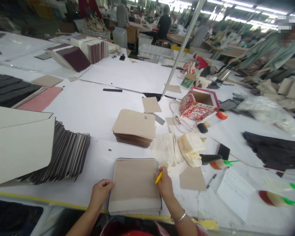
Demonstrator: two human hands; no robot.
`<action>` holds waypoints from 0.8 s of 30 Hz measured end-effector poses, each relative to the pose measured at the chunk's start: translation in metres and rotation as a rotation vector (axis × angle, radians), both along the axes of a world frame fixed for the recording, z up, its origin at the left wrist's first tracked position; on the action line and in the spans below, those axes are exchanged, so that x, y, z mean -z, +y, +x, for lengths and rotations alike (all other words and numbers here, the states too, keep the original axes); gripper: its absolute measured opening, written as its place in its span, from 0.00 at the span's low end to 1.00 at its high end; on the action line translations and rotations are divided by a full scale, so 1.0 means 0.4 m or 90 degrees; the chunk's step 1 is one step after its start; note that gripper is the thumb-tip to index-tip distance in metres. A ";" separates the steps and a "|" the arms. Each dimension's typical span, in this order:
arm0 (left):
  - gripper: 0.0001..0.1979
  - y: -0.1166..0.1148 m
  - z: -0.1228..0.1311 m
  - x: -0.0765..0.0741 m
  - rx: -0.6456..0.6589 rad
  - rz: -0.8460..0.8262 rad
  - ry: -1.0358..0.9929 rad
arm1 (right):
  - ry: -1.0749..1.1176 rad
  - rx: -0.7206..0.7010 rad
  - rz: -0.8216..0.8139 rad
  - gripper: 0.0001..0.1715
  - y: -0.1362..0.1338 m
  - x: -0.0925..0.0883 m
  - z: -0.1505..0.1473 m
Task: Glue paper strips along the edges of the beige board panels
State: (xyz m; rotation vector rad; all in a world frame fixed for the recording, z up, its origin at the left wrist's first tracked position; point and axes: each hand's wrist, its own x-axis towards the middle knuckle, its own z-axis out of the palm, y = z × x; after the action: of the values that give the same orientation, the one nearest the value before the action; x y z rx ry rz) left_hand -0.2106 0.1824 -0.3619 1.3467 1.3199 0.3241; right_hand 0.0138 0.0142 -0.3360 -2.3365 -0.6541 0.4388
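Note:
A brown cardboard panel (135,180) lies on a low stack of pale panels with dark edges (135,206), right in front of me. At its left edge is my left hand (101,191), the fingers curled and pressed together; whether they pinch the edge is hidden. My right hand (165,185) rests on the right edge of the panel, closed around a slim yellow pen-like tool (159,177). Just beyond stands a neat pile of brown cardboard pieces (135,123), with dark handwriting on the top one.
To the left leans a large fanned stack of dark-edged panels (64,157). On the right are folded cream cloth (190,147), a loose cardboard piece (193,178), a pen (211,181), a written sheet (236,193) and glue bottles (270,198). A metal pole (179,55) rises behind.

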 end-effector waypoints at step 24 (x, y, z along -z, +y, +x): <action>0.15 0.035 -0.002 -0.036 0.087 0.094 0.101 | -0.104 -0.118 -0.203 0.13 0.024 0.003 -0.002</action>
State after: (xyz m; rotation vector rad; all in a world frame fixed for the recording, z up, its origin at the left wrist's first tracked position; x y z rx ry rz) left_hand -0.2115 0.1962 -0.3475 1.6066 1.3472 0.2279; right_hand 0.0131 0.0237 -0.3373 -2.6433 -0.9434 0.4654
